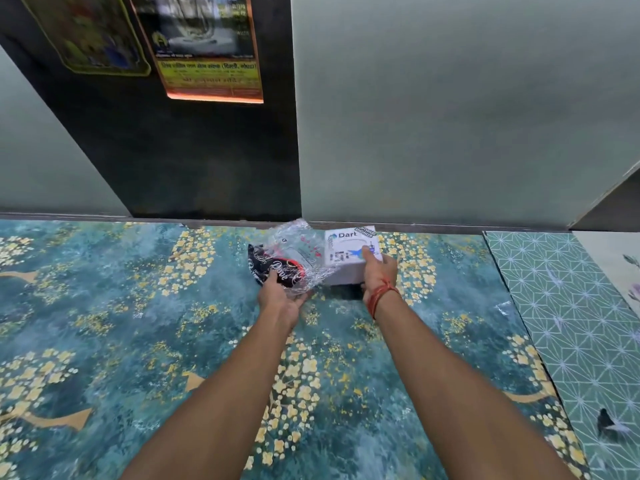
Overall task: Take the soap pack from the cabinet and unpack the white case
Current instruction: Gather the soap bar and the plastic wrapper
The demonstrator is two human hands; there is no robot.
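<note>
- The left hand (pixel 277 294) pinched the crinkly clear wrapper (pixel 299 252), thin and probably slippery, lying on the patterned cloth (pixel 138 341).
- The right hand (pixel 377 271) gripped the white box (pixel 349 251) by its edge; it looked light and stiff.

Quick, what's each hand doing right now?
Left hand: closed on the clear wrap.
Right hand: gripping the white box.

Floral mat (pixel 138 341) (teal), hanging calendar (pixel 207 46)
</note>
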